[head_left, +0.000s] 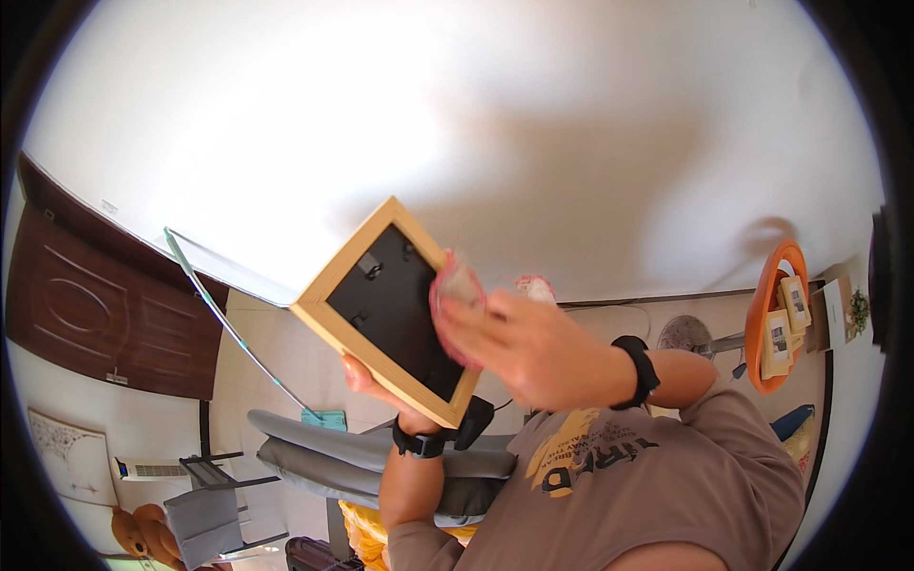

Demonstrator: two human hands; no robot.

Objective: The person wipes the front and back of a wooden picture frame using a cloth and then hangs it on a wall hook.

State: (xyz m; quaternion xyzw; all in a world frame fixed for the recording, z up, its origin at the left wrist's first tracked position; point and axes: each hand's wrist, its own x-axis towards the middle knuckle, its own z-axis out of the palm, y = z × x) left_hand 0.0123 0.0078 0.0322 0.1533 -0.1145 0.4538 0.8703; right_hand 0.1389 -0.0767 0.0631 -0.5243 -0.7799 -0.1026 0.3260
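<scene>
Mid-picture, the left hand (pixel 375 387) grips the wooden frame (pixel 390 309), the right hand (pixel 538 347) a pinkish cloth (pixel 457 285); best wipe gently around the metal clip (pixel 372 267)

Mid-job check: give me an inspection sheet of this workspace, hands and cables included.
Surface: orange stand at the right, bearing other picture frames.
Job's things: wooden picture frame, black backing facing the camera; pink-and-white cloth at the backing.
Clutter: long-handled mop at the left.
Hands: left hand grips the wooden picture frame's lower edge; right hand holds the cloth.
Cables: thin dark cable on the floor by the wall.
Surroundings: white wall, brown door, grey chair, fan.
</scene>
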